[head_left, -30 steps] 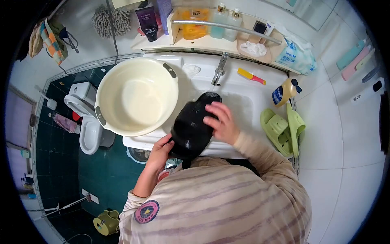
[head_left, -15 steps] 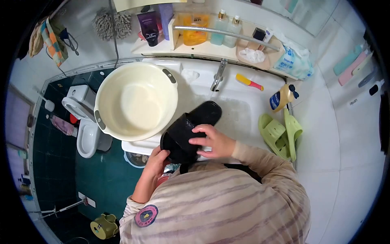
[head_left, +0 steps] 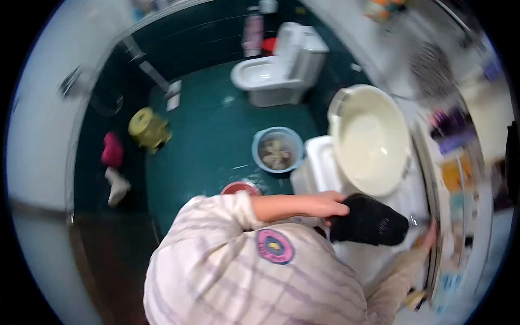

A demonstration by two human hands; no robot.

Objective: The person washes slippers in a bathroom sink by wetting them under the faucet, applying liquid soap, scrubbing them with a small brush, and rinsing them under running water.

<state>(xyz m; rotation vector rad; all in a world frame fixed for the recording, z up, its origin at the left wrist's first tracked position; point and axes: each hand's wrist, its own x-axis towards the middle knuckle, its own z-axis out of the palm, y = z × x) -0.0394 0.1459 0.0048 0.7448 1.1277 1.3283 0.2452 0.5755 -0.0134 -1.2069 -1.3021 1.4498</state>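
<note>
My left hand [head_left: 327, 206] is closed on one end of a black slipper [head_left: 374, 221], holding it above the white sink [head_left: 349, 260]. My right arm stretches across the sink, and my right hand [head_left: 430, 236] is at its far edge beside the metal tap [head_left: 414, 220]. That hand is small and smeared by motion, so its fingers and anything in them cannot be made out. A large cream basin [head_left: 374, 143] rests on the sink's side, just beyond the slipper.
On the green floor [head_left: 206, 146] stand a blue basin [head_left: 278, 150] with pale items inside, a red basin [head_left: 240, 188] and an olive stool-like object [head_left: 149, 129]. A white toilet [head_left: 276, 76] is farther back. Blurred bottles line the shelf at the right.
The view has swung left, bringing the floor into the middle. My right hand has left the slipper and reached toward the tap side. My left hand still holds the slipper, now turned.
</note>
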